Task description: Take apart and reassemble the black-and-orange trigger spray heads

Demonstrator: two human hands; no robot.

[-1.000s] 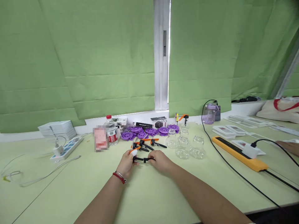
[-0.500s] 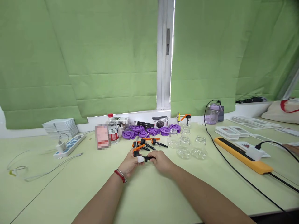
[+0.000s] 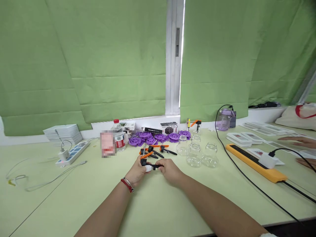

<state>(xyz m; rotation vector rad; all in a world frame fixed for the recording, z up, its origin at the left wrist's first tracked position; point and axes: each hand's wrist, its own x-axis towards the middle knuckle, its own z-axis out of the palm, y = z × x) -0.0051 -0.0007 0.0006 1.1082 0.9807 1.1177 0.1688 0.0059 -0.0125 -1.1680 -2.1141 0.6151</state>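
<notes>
My left hand (image 3: 136, 171) is closed around a black head with an orange lever (image 3: 144, 162), level with the table's middle. Something white (image 3: 148, 168) covers the tip of its thumb. From the head a black stem (image 3: 154, 167) runs rightward, and my right hand (image 3: 171, 169) pinches its far end. Just beyond my hands lie several similar black heads with orange levers and black stems (image 3: 170, 151). To the right stand several clear, round-bottomed jars (image 3: 210, 158). One more black head with an orange lever (image 3: 197, 123) sits upright on a jar at the back.
Purple wheel-shaped pieces (image 3: 135, 141) are heaped by the wall, beside a red-capped bottle (image 3: 120, 138). A white power strip (image 3: 72, 154) lies left; an orange one (image 3: 254, 163) with black cables lies right. Another person's hands (image 3: 300, 142) rest over cards at far right.
My hands keep the same grip on the black piece, with hardly any movement. At the far right, the other person's hands have come further into view. The camera has tilted slightly.
</notes>
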